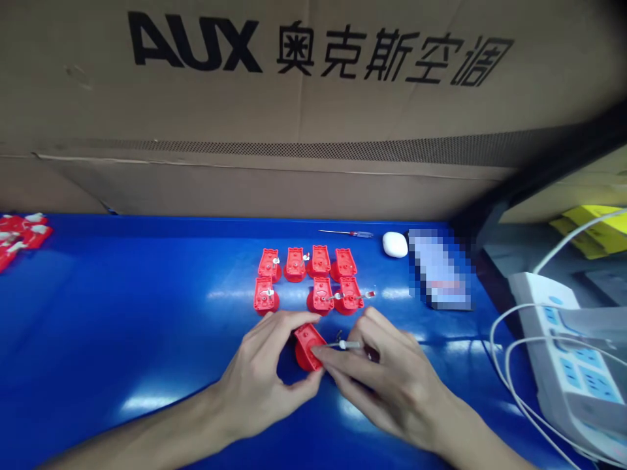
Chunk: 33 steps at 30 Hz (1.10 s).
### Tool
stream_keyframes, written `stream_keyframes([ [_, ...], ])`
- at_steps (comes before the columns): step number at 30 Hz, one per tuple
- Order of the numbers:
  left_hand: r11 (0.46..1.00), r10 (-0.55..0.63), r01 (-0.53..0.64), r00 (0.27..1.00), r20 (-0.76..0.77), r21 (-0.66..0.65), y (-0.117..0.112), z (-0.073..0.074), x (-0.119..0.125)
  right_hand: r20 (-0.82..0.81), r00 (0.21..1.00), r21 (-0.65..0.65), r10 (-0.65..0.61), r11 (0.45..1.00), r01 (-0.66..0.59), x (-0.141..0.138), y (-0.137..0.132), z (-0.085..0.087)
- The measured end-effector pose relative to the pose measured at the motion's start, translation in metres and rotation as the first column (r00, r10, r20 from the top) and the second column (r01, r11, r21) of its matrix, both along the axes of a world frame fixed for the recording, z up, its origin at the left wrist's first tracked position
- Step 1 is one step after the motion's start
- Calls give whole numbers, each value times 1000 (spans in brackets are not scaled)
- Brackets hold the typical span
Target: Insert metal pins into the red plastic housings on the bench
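Fingers of our left hand [259, 375] are clamped on a red plastic part with a rounded base [304, 356], just in front of seven similar red plastic parts [321, 290] in two rows on our glossy blue desk [161, 313]. Our right hand [404, 378] curls beside it, near a thin white-ended lead [349, 344]; we cannot tell what those fingers grip.

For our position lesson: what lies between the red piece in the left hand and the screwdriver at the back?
Two rows of red pieces, three nearer and four farther, as the head view shows.
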<state>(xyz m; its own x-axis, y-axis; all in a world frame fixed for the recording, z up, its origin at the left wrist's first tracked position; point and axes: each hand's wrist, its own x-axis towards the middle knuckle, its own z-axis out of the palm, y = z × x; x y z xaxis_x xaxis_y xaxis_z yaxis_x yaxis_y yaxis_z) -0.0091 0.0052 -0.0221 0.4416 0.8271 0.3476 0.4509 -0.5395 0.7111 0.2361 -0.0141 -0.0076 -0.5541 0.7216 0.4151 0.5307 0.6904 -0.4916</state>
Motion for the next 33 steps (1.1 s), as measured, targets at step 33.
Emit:
stream_keyframes([
  [33, 975, 74, -57, 995, -68, 214, -6, 14, 1, 45, 987, 116, 156, 980, -160, 5, 4, 1],
])
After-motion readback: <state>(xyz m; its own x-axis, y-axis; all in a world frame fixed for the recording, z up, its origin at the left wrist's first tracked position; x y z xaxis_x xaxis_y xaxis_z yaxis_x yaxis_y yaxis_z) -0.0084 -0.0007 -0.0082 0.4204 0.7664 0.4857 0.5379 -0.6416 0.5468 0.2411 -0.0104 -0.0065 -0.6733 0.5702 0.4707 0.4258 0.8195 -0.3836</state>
